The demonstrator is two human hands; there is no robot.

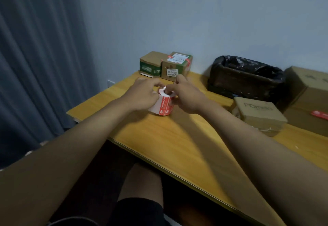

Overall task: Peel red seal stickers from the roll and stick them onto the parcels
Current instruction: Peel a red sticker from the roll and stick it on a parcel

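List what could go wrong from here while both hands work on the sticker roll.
1. The sticker roll stands on end on the table, gripped by the left hand and right hand; a hard pull could tip it or unspool extra backing.
2. The fingers crowd the roll's top, so a peeled sticker may fold onto itself or stick to a finger.
3. The nearest parcel sits off to the right, so the carried sticker might snag on the way.

A red-and-white sticker roll (164, 105) stands on the table, cardboard parcels (257, 113) well apart at right.
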